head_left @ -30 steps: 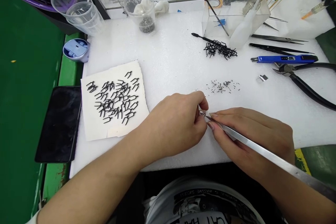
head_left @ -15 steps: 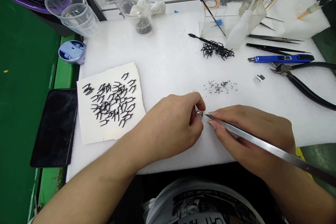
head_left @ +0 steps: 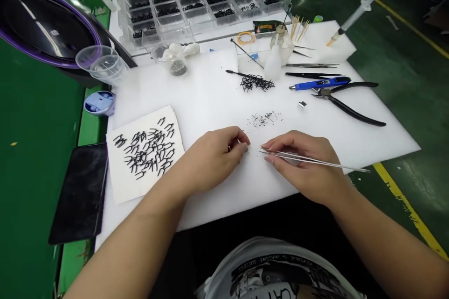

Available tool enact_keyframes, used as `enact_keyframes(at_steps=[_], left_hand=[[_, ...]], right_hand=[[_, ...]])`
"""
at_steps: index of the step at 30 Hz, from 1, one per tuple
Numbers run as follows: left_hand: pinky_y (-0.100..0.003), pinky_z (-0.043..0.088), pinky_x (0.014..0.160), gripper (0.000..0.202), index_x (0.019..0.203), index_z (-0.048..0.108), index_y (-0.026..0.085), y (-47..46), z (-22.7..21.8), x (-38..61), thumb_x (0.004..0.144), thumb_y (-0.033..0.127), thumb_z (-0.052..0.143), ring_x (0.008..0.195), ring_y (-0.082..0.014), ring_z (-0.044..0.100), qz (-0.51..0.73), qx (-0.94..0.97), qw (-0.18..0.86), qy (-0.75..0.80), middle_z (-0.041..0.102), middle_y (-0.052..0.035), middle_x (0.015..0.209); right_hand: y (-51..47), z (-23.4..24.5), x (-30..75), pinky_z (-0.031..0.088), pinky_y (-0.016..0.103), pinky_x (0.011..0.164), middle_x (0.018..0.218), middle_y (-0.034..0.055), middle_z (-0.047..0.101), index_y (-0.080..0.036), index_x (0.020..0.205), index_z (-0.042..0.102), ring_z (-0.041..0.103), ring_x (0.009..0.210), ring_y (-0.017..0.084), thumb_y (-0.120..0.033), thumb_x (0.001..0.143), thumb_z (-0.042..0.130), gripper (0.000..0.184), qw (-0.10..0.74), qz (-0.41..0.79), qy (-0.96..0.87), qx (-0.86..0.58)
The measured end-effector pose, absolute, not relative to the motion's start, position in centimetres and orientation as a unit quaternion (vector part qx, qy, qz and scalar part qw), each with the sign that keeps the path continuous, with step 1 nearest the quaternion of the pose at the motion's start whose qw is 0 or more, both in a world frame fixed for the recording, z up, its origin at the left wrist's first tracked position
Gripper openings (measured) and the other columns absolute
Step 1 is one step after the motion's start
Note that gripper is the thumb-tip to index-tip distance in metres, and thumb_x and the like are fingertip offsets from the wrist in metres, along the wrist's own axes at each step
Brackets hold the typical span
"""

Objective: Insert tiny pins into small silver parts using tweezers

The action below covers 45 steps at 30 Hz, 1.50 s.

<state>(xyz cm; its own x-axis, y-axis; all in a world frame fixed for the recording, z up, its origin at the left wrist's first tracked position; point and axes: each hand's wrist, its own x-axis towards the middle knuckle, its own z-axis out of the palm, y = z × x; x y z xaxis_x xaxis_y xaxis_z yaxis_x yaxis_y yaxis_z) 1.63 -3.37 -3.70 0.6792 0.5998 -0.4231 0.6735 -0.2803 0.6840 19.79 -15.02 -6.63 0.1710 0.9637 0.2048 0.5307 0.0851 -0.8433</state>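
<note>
Thumb and forefinger of my left hand [head_left: 217, 161] are pinched together around a small shiny piece [head_left: 246, 150], mostly hidden by the fingers. My right hand [head_left: 305, 163] grips a pair of silver tweezers [head_left: 326, 161], with the tips pointing left, a short gap away from my left fingertips. Just beyond the hands lies a scatter of tiny dark bits [head_left: 264, 118] on the white foam sheet [head_left: 206, 93]. Left of my left hand, many small black forked pieces lie on a cream card [head_left: 121, 187].
A compartment box [head_left: 196, 7] of black parts stands at the back. Plastic cups [head_left: 105, 67] and an earbud case [head_left: 99, 103] are at left, above a phone [head_left: 79, 191]. A black pile [head_left: 257, 83], blue cutter [head_left: 321, 83], pliers [head_left: 354, 110] and syringe [head_left: 361, 11] lie right.
The view has tilted up, showing more of the compartment box and floor. The tweezers have turned in my right hand, and their tips stand slightly farther from my left fingers.
</note>
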Motion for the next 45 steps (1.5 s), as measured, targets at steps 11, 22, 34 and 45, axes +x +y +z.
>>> enact_keyframes(at_steps=[11, 22, 34, 45], left_hand=[[-0.026, 0.043, 0.058, 0.024, 0.104, 0.061, 0.022, -3.38, -3.72, 1.77, 0.094, 0.034, 0.044, 0.057, -0.0107, 0.056, -0.034, 0.775, 0.487, 0.401, 0.063, 0.0023, 0.079], [-0.026, 0.042, 0.059, 0.025, 0.106, 0.063, 0.023, -3.26, -3.92, 1.56, 0.092, 0.031, 0.044, 0.062, -0.0120, 0.057, -0.027, 0.783, 0.476, 0.400, 0.064, 0.0011, 0.080], [-0.025, 0.041, 0.058, 0.026, 0.106, 0.064, 0.023, -3.41, -3.68, 1.88, 0.089, 0.030, 0.045, 0.062, -0.0116, 0.056, -0.029, 0.790, 0.457, 0.408, 0.067, 0.0012, 0.084], [-0.026, 0.042, 0.060, 0.027, 0.105, 0.064, 0.026, -3.34, -3.99, 1.73, 0.087, 0.027, 0.044, 0.064, -0.0113, 0.056, -0.028, 0.801, 0.437, 0.407, 0.066, 0.0038, 0.079]], right_hand=[[-15.12, -6.82, 19.55, 0.048, 0.023, 0.063, 0.081, -0.0008, 0.070, -0.016, 0.082, 0.067, 0.061, 0.067, 0.009, -0.017, 0.081, 0.068, 0.002, 0.436, 0.138, -0.649, -0.608], [-14.63, -6.86, 19.85, 0.049, 0.025, 0.062, 0.079, -0.0006, 0.068, -0.016, 0.082, 0.066, 0.061, 0.067, 0.011, -0.013, 0.076, 0.068, 0.007, 0.408, 0.171, -0.652, -0.615], [-14.75, -6.87, 19.77, 0.049, 0.023, 0.066, 0.081, -0.0012, 0.070, -0.016, 0.083, 0.067, 0.063, 0.070, 0.010, -0.015, 0.079, 0.068, 0.005, 0.405, 0.157, -0.655, -0.618], [-15.27, -7.16, 19.69, 0.051, 0.024, 0.066, 0.084, -0.0009, 0.070, -0.016, 0.085, 0.067, 0.063, 0.071, 0.010, -0.013, 0.079, 0.068, 0.007, 0.387, 0.130, -0.691, -0.596]])
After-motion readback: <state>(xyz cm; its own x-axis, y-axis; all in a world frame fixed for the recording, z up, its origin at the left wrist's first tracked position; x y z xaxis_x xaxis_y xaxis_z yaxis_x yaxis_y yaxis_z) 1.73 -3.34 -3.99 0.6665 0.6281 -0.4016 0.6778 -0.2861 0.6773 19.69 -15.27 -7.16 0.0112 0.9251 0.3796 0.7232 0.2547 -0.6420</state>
